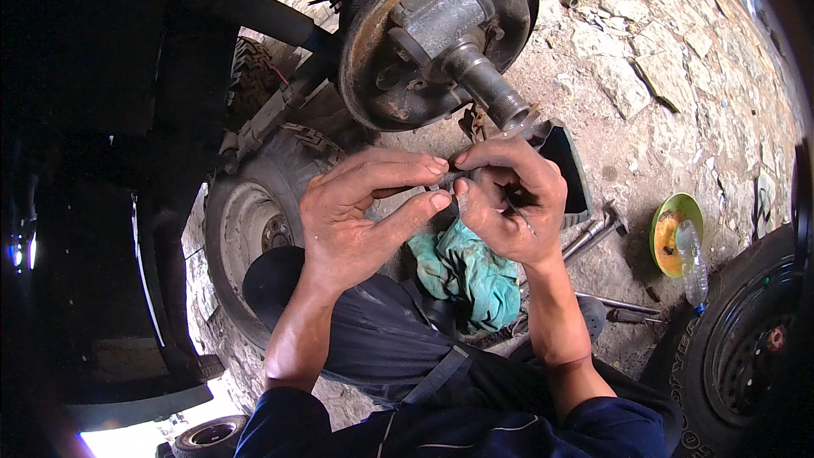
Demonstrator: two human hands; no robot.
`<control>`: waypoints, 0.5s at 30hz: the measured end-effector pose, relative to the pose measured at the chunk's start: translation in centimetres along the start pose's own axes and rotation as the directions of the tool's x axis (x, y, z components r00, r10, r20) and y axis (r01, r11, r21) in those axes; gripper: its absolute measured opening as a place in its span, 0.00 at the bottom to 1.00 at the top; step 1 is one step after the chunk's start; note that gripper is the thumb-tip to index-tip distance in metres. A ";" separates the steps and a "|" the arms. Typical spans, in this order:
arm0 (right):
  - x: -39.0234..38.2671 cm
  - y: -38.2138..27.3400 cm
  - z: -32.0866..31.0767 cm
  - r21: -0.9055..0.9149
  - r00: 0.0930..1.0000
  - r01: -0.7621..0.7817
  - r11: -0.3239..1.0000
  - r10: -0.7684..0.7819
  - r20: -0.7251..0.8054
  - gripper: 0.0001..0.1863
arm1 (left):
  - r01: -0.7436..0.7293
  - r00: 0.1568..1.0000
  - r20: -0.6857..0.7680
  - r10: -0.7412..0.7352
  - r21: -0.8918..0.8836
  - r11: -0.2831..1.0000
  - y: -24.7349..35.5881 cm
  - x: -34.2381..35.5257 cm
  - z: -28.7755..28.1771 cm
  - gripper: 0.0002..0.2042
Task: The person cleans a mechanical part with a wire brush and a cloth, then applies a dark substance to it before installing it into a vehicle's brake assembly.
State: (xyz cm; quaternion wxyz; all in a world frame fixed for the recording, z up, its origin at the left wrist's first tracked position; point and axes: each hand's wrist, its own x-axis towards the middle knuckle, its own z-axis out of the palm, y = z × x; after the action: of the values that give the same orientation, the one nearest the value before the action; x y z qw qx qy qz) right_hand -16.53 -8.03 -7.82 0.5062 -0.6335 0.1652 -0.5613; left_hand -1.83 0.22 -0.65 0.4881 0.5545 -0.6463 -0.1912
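My left hand (360, 212) and my right hand (509, 203) meet in the middle of the view, both pinching a small dark metal part (451, 175) between thumbs and fingertips. The part is mostly hidden by the fingers. My right hand also has a thin wire-like pin (519, 212) across its palm. Just above the hands a bare axle spindle (487, 85) sticks out from a rusty round brake backing plate (381, 76) on the vehicle.
A teal rag (471, 271) lies on my lap. A spare wheel (254, 229) lies under the vehicle at left. On stony ground at right: metal tools (593, 233), a green bowl (674, 233), a plastic bottle (691, 263), another tyre (738, 356).
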 end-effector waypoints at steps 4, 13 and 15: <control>0.2 0.2 -0.2 -0.016 0.997 0.071 0.997 -0.071 0.029 0.12 | 0.002 1.000 -0.015 -0.002 -0.013 1.000 0.1 0.1 0.1 0.12; 0.1 0.7 0.4 0.017 0.988 0.147 0.989 -0.146 -0.055 0.10 | 0.004 0.999 -0.040 0.002 0.146 0.989 0.3 0.3 0.7 0.13; 0.0 0.8 0.4 0.022 0.987 0.156 0.988 -0.155 -0.053 0.10 | -0.012 1.000 0.021 0.008 0.223 0.975 0.4 0.3 0.2 0.14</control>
State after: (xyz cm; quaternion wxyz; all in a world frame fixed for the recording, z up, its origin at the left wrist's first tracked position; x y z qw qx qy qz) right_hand -15.84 -8.20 -8.44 0.4648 -0.6232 0.1210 -0.6172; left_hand -2.17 0.00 -0.27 0.4170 0.6006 -0.6715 -0.1204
